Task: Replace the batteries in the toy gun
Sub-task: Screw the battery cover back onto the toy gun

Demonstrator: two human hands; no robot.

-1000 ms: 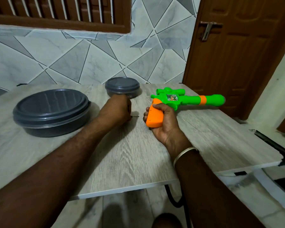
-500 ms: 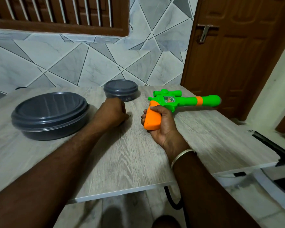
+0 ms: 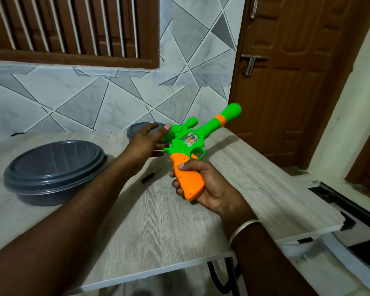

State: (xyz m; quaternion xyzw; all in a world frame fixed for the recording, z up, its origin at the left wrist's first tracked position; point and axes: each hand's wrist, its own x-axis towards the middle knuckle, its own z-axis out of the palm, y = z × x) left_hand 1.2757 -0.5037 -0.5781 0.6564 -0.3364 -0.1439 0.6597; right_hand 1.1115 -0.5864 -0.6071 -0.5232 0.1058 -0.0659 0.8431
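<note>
A green toy gun (image 3: 198, 136) with an orange grip and an orange ring near its muzzle is held up off the table, barrel pointing up and to the right. My right hand (image 3: 203, 184) is wrapped around the orange grip. My left hand (image 3: 147, 139) reaches the rear of the green body, thumb on the scope part and fingers spread. A small black screwdriver (image 3: 151, 175) lies on the table below the gun, between my two arms.
A large dark grey lidded bowl (image 3: 53, 169) stands at the left of the wood-grain table (image 3: 158, 221). A smaller grey lidded bowl (image 3: 140, 128) sits behind my left hand. A tiled wall is behind; a brown door (image 3: 297, 82) at right.
My right hand has lifted the gun off the table and tilted its barrel upward. My left hand let go of the screwdriver, which now lies on the table, and moved to the gun.
</note>
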